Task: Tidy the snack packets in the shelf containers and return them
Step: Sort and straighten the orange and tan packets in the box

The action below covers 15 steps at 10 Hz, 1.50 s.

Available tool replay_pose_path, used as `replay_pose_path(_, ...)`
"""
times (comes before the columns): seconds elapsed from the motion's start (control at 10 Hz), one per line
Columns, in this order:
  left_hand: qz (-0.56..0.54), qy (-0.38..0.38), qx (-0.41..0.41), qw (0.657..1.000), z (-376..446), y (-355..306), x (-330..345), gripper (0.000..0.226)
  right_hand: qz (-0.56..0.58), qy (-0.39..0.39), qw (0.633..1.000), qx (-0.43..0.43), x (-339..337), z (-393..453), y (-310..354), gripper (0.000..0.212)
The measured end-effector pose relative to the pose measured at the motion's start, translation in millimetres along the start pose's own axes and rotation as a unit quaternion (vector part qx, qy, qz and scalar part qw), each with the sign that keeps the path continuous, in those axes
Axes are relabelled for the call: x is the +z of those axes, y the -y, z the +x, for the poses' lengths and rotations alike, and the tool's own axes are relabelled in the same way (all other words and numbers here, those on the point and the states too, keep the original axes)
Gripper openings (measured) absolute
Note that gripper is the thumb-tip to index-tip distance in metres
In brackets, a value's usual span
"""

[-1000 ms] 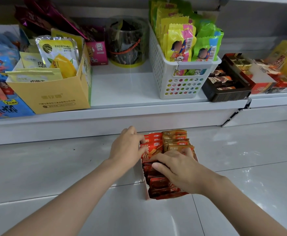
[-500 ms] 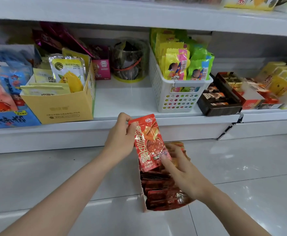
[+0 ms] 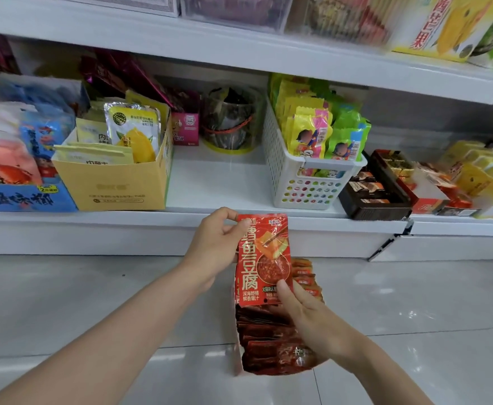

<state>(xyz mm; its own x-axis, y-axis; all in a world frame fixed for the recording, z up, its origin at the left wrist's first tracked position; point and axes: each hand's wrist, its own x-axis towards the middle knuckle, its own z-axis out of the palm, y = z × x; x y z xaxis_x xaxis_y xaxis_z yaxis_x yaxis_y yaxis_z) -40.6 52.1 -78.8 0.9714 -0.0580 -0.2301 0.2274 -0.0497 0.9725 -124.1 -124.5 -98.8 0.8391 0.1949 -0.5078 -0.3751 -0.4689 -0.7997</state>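
A red snack packet [image 3: 261, 255] with Chinese print is held upright above a small box of red and brown packets [image 3: 271, 343] that stands on the tiled floor. My left hand [image 3: 217, 247] pinches the packet's upper left edge. My right hand [image 3: 306, 314] pinches its lower right corner with the thumb on the front. The box's right side is hidden behind my right hand and forearm.
The low shelf [image 3: 219, 176] holds a yellow carton of pouches [image 3: 113, 182], a white perforated basket of yellow and green packets [image 3: 306, 182], a clear tub [image 3: 230, 121], a dark tray of chocolates [image 3: 376, 197] and blue bags [image 3: 20, 176] at the left. A bare gap lies between carton and basket.
Both hands were down in the box among the packets. They have since lifted one red packet out and raised it upright in front of the shelf edge.
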Motion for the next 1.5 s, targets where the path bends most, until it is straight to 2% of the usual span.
replay_pose_path(0.1, 0.008, -0.015, 0.0, 1.0, 1.4, 1.5, 1.1, 0.016, -0.007, -0.018, 1.0, -0.009, 1.5, 0.6, -1.3, 0.023)
replay_pose_path(0.2, 0.078, -0.029, 0.025, 0.996, -5.8, 7.6, 6.3, 0.03, -0.002, -0.054, 0.998, -0.041, 4.8, 3.5, -2.1, 0.029)
replay_pose_path(0.3, 0.007, 0.135, -0.055, 0.989, -28.3, 19.1, 25.4, 0.062, -0.018, -0.063, 0.995, -0.073, 9.9, 6.2, -1.0, 0.037)
replay_pose_path(0.4, -0.128, 0.141, -0.127, 0.973, -33.2, 27.2, 36.9, 0.035, -0.068, -0.043, 0.992, -0.101, 14.0, 6.1, -3.0, 0.043)
replay_pose_path(0.5, -0.172, 0.069, -0.15, 0.971, -20.5, 25.2, 22.5, 0.027, -0.008, -0.045, 0.995, -0.092, 10.1, 2.6, -0.7, 0.049)
replay_pose_path(0.6, -0.169, 0.093, -0.149, 0.97, -12.9, 24.6, 1.3, 0.022, 0.065, -0.078, 0.993, -0.059, 3.9, 1.1, -1.6, 0.041)
replay_pose_path(0.7, -0.161, 0.096, -0.156, 0.97, -8.3, 31.0, -9.1, 0.024, 0.089, -0.068, 0.993, -0.046, -0.1, 0.7, -0.5, 0.034)
replay_pose_path(0.8, -0.167, 0.104, -0.153, 0.968, -11.3, 33.5, -9.9, 0.025, 0.076, -0.032, 0.994, -0.067, 0.3, 0.9, 4.3, 0.047)
replay_pose_path(0.9, -0.139, 0.074, -0.128, 0.979, -14.4, 34.2, -2.0, 0.028, 0.033, 0.001, 0.996, -0.084, 5.4, 2.9, 7.8, 0.05)
replay_pose_path(1.0, -0.05, 0.026, -0.081, 0.995, -17.6, 32.3, 9.5, 0.028, -0.002, -0.003, 0.997, -0.078, 8.4, 2.8, 8.0, 0.046)
replay_pose_path(1.1, -0.105, 0.113, -0.124, 0.98, -24.5, 27.6, 17.5, 0.041, -0.044, -0.021, 0.995, -0.085, 9.5, 3.7, 6.8, 0.044)
replay_pose_path(1.2, -0.225, 0.174, -0.221, 0.933, -27.7, 23.2, 19.0, 0.06, -0.059, -0.015, 0.995, -0.084, 9.1, 4.6, 8.8, 0.042)
replay_pose_path(1.3, -0.261, 0.129, -0.201, 0.935, -24.6, 26.2, 9.8, 0.031, -0.018, -0.015, 0.997, -0.08, 3.8, 4.6, 8.5, 0.04)
replay_pose_path(1.4, -0.238, 0.086, -0.174, 0.952, -19.0, 33.1, -5.6, 0.026, 0.039, -0.029, 0.997, -0.061, -1.5, 2.3, 6.1, 0.048)
replay_pose_path(1.5, -0.252, 0.069, -0.159, 0.952, -16.8, 35.9, -15.2, 0.026, 0.064, -0.036, 0.997, -0.023, -4.0, 2.6, 5.5, 0.067)
